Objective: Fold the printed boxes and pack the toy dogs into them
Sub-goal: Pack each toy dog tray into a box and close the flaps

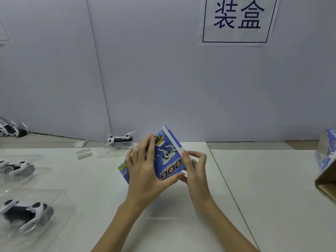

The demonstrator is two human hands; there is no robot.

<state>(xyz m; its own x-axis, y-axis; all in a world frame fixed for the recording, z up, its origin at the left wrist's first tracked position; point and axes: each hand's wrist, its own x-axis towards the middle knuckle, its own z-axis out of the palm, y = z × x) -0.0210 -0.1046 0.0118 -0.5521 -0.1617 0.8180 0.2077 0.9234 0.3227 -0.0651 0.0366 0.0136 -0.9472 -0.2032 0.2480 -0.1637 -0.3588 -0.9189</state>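
Observation:
A blue printed box (168, 155) with a toy dog picture and the word DOG is held above the middle of the table, tilted. My left hand (145, 168) grips it from the left, fingers spread over its front and thumb under its lower edge. My right hand (195, 166) pinches its white right-hand flap edge. Toy dogs in clear plastic trays lie at the near left (27, 213), mid left (18, 168) and at the back by the wall (120, 140).
More toy dogs (12, 130) sit at the far left by the wall. Two small white plastic pieces (83, 153) lie near the back. A brown carton with printed boxes (327, 166) stands at the right edge. A grey wall with a paper sign (236, 20) closes the back.

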